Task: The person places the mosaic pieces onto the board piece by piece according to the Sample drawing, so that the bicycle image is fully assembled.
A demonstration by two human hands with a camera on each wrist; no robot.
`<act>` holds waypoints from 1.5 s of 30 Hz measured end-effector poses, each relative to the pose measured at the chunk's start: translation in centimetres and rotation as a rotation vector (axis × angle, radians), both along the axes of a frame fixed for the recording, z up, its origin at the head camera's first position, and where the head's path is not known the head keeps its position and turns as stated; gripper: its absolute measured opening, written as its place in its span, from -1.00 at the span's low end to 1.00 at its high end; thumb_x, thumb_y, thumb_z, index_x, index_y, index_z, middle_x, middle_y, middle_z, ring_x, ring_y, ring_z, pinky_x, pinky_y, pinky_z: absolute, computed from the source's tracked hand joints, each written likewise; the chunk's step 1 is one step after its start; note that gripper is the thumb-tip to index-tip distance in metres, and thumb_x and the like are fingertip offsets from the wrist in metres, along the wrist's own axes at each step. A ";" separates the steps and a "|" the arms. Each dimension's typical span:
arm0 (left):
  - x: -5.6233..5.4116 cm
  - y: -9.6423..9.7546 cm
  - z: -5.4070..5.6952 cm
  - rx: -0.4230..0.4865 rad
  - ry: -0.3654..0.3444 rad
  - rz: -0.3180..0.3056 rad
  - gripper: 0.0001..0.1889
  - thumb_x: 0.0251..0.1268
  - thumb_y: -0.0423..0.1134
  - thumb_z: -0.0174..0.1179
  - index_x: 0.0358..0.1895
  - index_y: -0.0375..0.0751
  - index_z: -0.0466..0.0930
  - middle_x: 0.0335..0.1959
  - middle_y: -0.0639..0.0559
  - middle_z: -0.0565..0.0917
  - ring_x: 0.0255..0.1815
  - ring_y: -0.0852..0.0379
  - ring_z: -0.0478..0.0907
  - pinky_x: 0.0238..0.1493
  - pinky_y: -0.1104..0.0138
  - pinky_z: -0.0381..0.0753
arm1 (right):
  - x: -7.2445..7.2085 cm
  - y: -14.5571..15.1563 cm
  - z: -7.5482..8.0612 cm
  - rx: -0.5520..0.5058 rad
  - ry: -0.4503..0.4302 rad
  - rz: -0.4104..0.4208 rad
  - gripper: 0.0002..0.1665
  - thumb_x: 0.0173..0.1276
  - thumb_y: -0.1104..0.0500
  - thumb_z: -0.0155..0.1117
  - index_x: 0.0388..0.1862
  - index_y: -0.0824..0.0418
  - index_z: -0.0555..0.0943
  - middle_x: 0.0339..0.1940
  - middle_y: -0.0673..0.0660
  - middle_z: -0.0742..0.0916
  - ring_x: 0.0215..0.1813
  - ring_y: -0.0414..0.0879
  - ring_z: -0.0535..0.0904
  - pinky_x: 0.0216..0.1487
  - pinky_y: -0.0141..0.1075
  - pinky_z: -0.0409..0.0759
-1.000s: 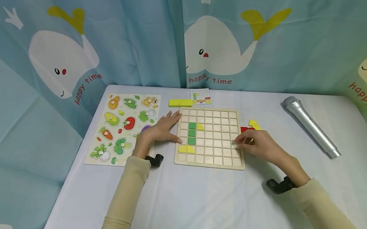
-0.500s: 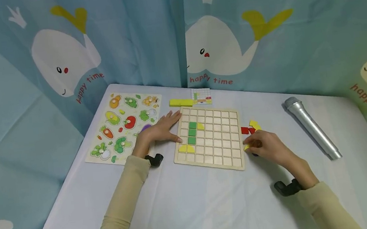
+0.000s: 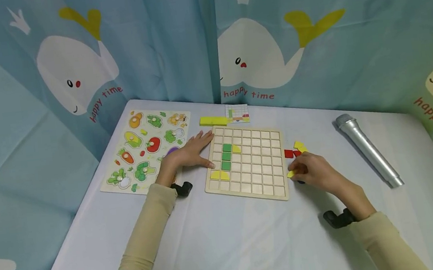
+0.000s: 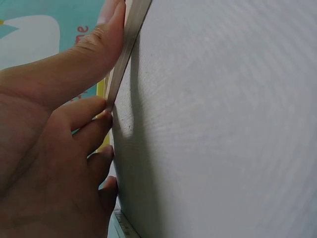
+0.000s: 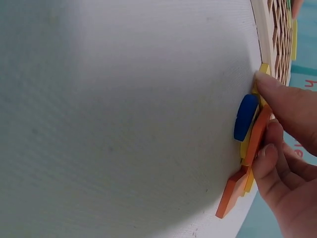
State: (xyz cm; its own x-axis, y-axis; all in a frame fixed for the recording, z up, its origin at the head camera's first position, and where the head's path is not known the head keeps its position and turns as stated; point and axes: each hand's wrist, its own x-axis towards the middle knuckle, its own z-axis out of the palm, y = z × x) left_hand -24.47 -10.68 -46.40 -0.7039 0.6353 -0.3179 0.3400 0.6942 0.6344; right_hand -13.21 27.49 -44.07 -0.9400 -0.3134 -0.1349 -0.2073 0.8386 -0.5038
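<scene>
My left hand (image 3: 190, 153) lies with spread fingers along the left edge of a wooden grid board (image 3: 256, 195). Its thumb reaches over the rim. On the board are green square tiles (image 3: 226, 156) and yellow curved-edge tiles (image 3: 220, 175). My right hand (image 3: 312, 171) bends over loose tiles beside the board's right edge. In the right wrist view its thumb tip touches a yellow tile (image 5: 264, 68), while the other fingers bend near orange tiles (image 5: 257, 136), apart from the thumb. A blue rounded tile (image 5: 246, 118) lies in the same cluster, mostly hidden in the head view.
Red tiles (image 3: 289, 153) and yellow tiles (image 3: 299, 146) lie beyond the right hand. A silver toy microphone (image 3: 370, 151) is farther right. At left is a vegetable puzzle board (image 3: 120, 135). Behind the grid board are a yellow bar (image 3: 213, 121) and a pattern card (image 3: 237, 108).
My right hand has moved right, off the board's right edge to the loose tiles, where it has stayed for the last half second. The left hand has stayed in place.
</scene>
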 end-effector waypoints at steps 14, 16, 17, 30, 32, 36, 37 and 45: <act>0.2 0.0 -0.1 0.001 0.000 -0.004 0.14 0.27 0.02 0.44 0.70 -0.12 -0.21 0.74 0.02 -0.22 0.74 -0.02 -0.44 0.71 0.05 -0.42 | 0.2 -0.2 0.2 0.017 -0.023 0.042 -0.78 0.20 0.45 0.48 -0.16 0.38 0.70 -0.24 0.16 0.72 -0.25 -0.06 0.58 -0.28 -0.32 0.64; 0.2 -0.1 -0.1 0.002 -0.001 -0.005 0.14 0.27 0.03 0.44 0.71 -0.11 -0.21 0.74 0.03 -0.22 0.74 -0.02 -0.44 0.71 0.05 -0.42 | 0.3 -0.3 0.3 0.024 -0.019 0.034 -0.80 0.21 0.44 0.48 -0.18 0.36 0.69 -0.26 0.14 0.71 -0.24 -0.06 0.56 -0.26 -0.29 0.64; 0.2 -0.1 -0.1 0.001 -0.002 -0.005 0.14 0.27 0.03 0.43 0.71 -0.11 -0.22 0.74 0.03 -0.23 0.74 -0.02 -0.44 0.70 0.05 -0.42 | 0.3 -0.3 0.2 0.026 -0.014 0.031 -0.80 0.21 0.44 0.48 -0.20 0.34 0.69 -0.27 0.13 0.71 -0.25 -0.06 0.56 -0.26 -0.28 0.63; 0.0 0.1 -0.1 -0.007 -0.002 0.004 0.15 0.27 0.06 0.43 0.71 -0.07 -0.22 0.74 0.06 -0.23 0.74 -0.01 -0.44 0.71 0.05 -0.41 | 0.2 -0.8 0.6 -0.047 0.069 0.044 -0.84 0.22 0.44 0.48 -0.27 0.27 0.71 -0.26 0.12 0.77 -0.23 -0.05 0.63 -0.22 -0.25 0.69; 0.0 0.1 0.1 -0.009 -0.003 0.006 0.15 0.27 0.05 0.43 0.71 -0.07 -0.22 0.74 0.06 -0.23 0.74 -0.01 -0.44 0.71 0.05 -0.42 | 0.2 -1.0 0.6 -0.065 0.077 0.040 -0.84 0.22 0.43 0.49 -0.27 0.25 0.72 -0.24 0.11 0.77 -0.21 -0.06 0.64 -0.21 -0.26 0.70; 0.1 0.0 0.2 -0.013 -0.007 0.006 0.14 0.27 0.04 0.44 0.71 -0.08 -0.21 0.74 0.06 -0.23 0.74 -0.01 -0.45 0.71 0.06 -0.43 | 0.2 -1.4 0.5 -0.098 0.108 0.050 -0.83 0.21 0.42 0.51 -0.24 0.27 0.74 -0.23 0.13 0.78 -0.23 -0.06 0.64 -0.20 -0.29 0.70; 0.1 0.0 0.2 -0.013 -0.007 0.005 0.14 0.27 0.04 0.44 0.71 -0.08 -0.21 0.74 0.06 -0.23 0.74 -0.01 -0.45 0.71 0.06 -0.43 | 0.2 -1.5 0.5 -0.107 0.116 0.054 -0.82 0.20 0.42 0.51 -0.22 0.29 0.74 -0.23 0.14 0.78 -0.24 -0.06 0.65 -0.21 -0.31 0.70; 0.1 0.0 0.1 -0.004 0.005 -0.004 0.14 0.27 0.04 0.44 0.71 -0.10 -0.21 0.74 0.04 -0.22 0.74 -0.03 -0.44 0.71 0.06 -0.42 | -0.1 -2.6 0.1 -0.169 0.144 0.053 -0.80 0.19 0.39 0.53 -0.20 0.28 0.75 -0.29 0.10 0.79 -0.26 -0.10 0.66 -0.24 -0.40 0.67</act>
